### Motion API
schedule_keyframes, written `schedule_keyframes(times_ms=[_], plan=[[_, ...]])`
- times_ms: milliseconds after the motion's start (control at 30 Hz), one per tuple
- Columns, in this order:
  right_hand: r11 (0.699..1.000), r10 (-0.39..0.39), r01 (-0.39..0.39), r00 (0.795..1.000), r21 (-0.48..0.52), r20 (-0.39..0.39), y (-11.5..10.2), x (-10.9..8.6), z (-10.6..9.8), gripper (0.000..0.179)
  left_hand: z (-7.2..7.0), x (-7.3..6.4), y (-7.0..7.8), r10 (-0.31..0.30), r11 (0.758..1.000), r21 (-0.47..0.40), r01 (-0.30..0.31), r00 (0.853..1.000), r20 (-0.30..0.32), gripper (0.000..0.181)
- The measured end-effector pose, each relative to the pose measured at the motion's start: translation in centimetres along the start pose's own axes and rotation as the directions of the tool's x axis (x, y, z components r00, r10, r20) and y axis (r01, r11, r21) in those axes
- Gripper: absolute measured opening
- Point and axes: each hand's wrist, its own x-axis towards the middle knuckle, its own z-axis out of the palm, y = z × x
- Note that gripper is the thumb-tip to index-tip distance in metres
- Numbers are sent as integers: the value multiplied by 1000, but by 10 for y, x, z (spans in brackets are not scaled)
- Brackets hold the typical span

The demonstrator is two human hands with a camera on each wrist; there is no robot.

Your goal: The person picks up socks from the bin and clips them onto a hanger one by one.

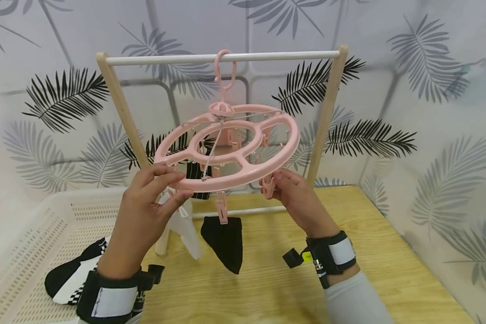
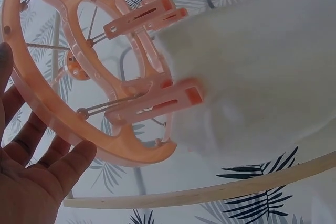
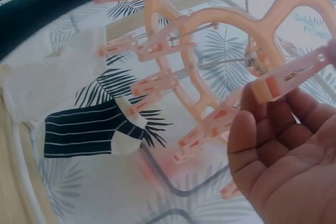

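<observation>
A pink round clip hanger (image 1: pixel 227 183) hangs by its hook from a white bar, its ring tilted. My left hand (image 1: pixel 147 200) grips the near left part of the rim, thumb below and fingers on top. At the near right, my right hand (image 1: pixel 301 202) pinches a pink clothespin (image 1: pixel 268 186) under the rim; nothing hangs from it. Another clothespin (image 1: pixel 222 209) holds a black sock (image 1: pixel 227 243) at the front. A white sock (image 2: pixel 252 77) hangs from clothespins near my left hand. Further back hangs a dark striped sock (image 3: pixel 84 132), partly hidden in the head view.
The wooden rack's posts (image 1: pixel 123 108) stand on both sides, joined by the top bar (image 1: pixel 283 56). A white perforated basket (image 1: pixel 91 207) on the left holds black and white socks (image 1: pixel 77 274). Beneath everything is a wood-grain table (image 1: pixel 259 279); leaf-patterned cloth stands behind.
</observation>
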Motion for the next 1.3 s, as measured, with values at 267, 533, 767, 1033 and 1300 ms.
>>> schedule_keyframes(times_ms=[267,533,767,1033,1300], plan=[[995,95,-94,995,-38,26,-15,-1,-2,27,-3,2,-2,33,999,12,-33,999,-7,35],[986,123,-124,992,-109,-18,-24,-6,1,28,-6,3,-2,33,999,0,-33,999,0,36],[988,55,-60,998,-141,-39,-19,-12,5,29,-4,0,-3,36,999,14,-36,999,5,38],[982,39,-50,997,-183,-64,-13,-17,12,28,-2,-4,-6,44,998,39,-46,998,35,41],[982,65,-81,993,-168,-99,-8,-20,22,26,-3,-6,-5,73,997,34,-72,997,-18,42]])
